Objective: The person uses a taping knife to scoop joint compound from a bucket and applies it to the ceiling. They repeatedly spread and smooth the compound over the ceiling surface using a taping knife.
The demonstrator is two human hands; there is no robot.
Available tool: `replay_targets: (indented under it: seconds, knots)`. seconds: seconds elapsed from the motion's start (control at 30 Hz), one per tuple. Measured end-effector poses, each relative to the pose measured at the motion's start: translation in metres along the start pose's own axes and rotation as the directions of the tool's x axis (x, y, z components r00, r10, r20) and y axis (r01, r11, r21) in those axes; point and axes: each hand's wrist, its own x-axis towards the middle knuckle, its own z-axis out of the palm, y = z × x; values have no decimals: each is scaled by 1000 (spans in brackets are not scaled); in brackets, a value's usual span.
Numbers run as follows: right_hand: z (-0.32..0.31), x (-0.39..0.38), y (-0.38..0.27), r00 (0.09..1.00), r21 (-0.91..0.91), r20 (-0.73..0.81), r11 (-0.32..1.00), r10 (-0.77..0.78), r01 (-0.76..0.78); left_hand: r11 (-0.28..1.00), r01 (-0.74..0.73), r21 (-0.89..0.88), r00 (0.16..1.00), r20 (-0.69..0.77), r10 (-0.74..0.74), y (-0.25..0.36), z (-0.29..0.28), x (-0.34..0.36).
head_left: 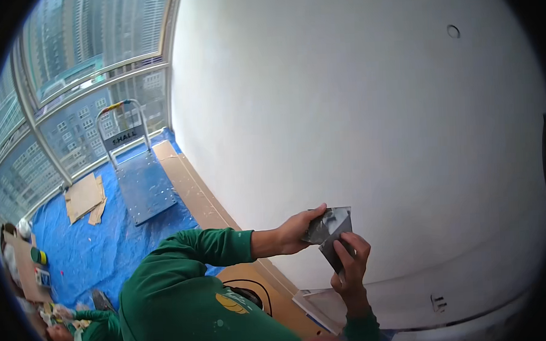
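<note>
My left hand (297, 231) is closed on the edge of a flat, dark metal scraper (335, 218). Whitish-grey smears, like putty, show on its face. My right hand (352, 259) grips a second dark metal scraper (331, 253), its fingers laid along the blade. The two blades meet and overlap at an angle in front of the white wall (356, 118). Any handles are hidden by my fingers. Both of my arms are in green sleeves.
Blue sheeting (82, 258) covers the floor at left, with a platform trolley (144, 185), cardboard pieces (84, 198) and a dark green tub (39, 256). A co-worker (97, 330) is low at bottom left. Windows (98, 68) rise beyond. A socket (438, 303) sits low on the wall.
</note>
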Motion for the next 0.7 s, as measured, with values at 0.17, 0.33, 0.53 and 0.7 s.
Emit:
replay_targets:
  seconds: [0.17, 0.33, 0.53, 0.7]
  knots:
    - [-54, 16, -13, 995, 13, 75, 998, -65, 64, 971, -236, 47, 969, -69, 239, -14, 53, -49]
    - [-33, 48, 9, 975, 73, 102, 979, -198, 191, 871, -482, 91, 847, -205, 490, -11, 62, -97]
    - [19, 59, 43, 951, 9, 181, 967, -252, 254, 742, -660, 122, 679, -325, 658, -31, 37, -124]
    - [54, 35, 64, 971, 219, 235, 976, -44, -9, 601, -752, 270, 482, -398, 781, -51, 33, -128]
